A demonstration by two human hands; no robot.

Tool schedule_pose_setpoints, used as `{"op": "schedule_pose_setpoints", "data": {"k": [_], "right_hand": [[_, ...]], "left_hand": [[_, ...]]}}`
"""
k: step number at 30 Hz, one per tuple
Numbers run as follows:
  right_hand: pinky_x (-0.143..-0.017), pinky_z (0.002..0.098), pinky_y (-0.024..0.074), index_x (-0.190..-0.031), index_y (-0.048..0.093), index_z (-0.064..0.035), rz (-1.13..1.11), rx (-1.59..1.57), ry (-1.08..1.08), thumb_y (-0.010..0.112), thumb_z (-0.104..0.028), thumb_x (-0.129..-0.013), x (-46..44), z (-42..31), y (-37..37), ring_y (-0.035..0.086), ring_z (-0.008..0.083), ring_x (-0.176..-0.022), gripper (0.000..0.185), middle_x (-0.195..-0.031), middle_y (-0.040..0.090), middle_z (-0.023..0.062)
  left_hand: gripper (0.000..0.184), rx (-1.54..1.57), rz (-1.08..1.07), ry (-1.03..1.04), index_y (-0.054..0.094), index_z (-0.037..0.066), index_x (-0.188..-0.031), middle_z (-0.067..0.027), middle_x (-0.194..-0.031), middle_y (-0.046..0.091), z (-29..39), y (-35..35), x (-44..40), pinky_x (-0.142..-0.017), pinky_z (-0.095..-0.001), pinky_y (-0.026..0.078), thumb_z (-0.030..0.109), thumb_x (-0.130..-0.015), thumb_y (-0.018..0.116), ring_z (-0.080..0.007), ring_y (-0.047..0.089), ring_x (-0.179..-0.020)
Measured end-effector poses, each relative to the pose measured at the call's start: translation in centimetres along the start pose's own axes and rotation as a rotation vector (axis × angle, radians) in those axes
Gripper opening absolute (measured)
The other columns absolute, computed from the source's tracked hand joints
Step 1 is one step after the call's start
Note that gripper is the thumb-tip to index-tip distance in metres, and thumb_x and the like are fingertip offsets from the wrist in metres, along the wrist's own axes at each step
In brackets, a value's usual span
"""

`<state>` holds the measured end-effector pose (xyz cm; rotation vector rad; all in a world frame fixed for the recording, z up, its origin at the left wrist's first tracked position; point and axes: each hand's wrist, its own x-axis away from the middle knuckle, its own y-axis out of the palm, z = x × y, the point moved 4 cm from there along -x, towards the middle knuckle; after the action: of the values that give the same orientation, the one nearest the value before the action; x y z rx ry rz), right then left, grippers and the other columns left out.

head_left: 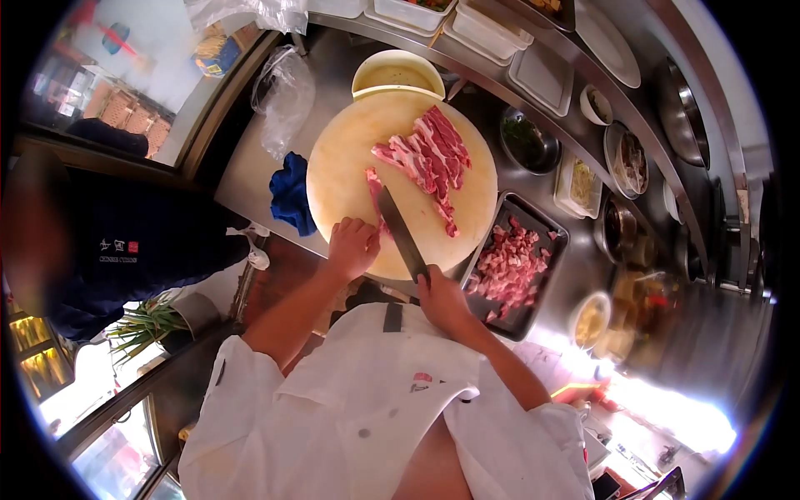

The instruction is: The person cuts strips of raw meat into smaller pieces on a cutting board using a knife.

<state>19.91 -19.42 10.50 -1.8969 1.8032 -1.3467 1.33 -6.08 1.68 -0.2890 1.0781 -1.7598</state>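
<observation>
A round cutting board [342, 150] lies before me with several strips of raw red meat [433, 154] on its upper right part. My right hand [442, 297] is closed round the handle of a knife [400, 233], whose blade points up and left across the board. Just left of the blade lies a narrow meat strip [375, 185]. The curled fingers of my left hand [352, 247] press on its lower end at the board's lower left. To the right of the board, a dark tray [557, 250] holds many small meat pieces [510, 265].
Behind the board stands a cream container [398, 73] of liquid. A blue cloth [292, 193] and a clear plastic bag [287, 96] lie to the left. Bowls and tubs line the right side and shelf [467, 58]. A person in dark clothing [158, 242] stands at the left.
</observation>
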Motion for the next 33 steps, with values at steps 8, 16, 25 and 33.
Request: {"op": "schedule_pose_setpoints", "data": {"k": [8,16,25,33], "right_hand": [[-0.08,0.0619,0.0561,-0.118,0.054,-0.0002,0.046,-0.045,-0.044,0.053,-0.023,-0.108,-1.9,0.1,3.2,0.071,0.0518,-0.085,0.025,-0.088,0.072,0.0297],[-0.08,0.0619,0.0558,-0.121,0.055,-0.0019,0.086,-0.051,-0.078,0.054,-0.024,-0.108,-3.1,-0.2,4.0,0.071,0.052,-0.087,0.025,-0.091,0.073,0.0292],[-0.081,0.0603,0.0574,-0.115,0.055,-0.0021,0.014,0.085,-0.081,0.05,-0.027,-0.11,-7.0,-3.3,3.7,0.072,0.0503,-0.087,0.026,-0.092,0.073,0.029],[-0.077,0.0601,0.0585,-0.114,0.055,-0.0025,0.05,0.122,-0.187,0.051,-0.025,-0.108,-10.8,-5.0,4.8,0.073,0.0489,-0.081,0.023,-0.087,0.073,0.0281]], "left_hand": [[0.004,0.02,-0.05,0.081,0.072,0.01,-0.086,-0.0048,-0.08,0.066,0.0,-0.7,0.4,-0.076,-0.0433,0.048,0.012,-0.085,0.075,-0.0285,0.064,-0.082],[0.006,0.038,-0.043,0.083,0.071,0.01,-0.082,-0.0067,-0.076,0.065,0.1,-1.3,0.0,-0.074,-0.0454,0.048,0.012,-0.087,0.075,-0.0303,0.064,-0.079],[0.007,0.021,-0.044,0.144,0.07,0.008,-0.089,-0.0082,-0.082,0.067,0.6,-1.6,0.2,-0.073,-0.0458,0.05,0.011,-0.086,0.076,-0.0317,0.063,-0.077],[0.014,0.355,-0.004,-0.383,0.067,0.007,-0.097,-0.0096,-0.086,0.066,-0.8,-4.3,2.1,-0.073,-0.0406,0.056,0.016,-0.097,0.078,-0.0278,0.068,-0.076]]}}
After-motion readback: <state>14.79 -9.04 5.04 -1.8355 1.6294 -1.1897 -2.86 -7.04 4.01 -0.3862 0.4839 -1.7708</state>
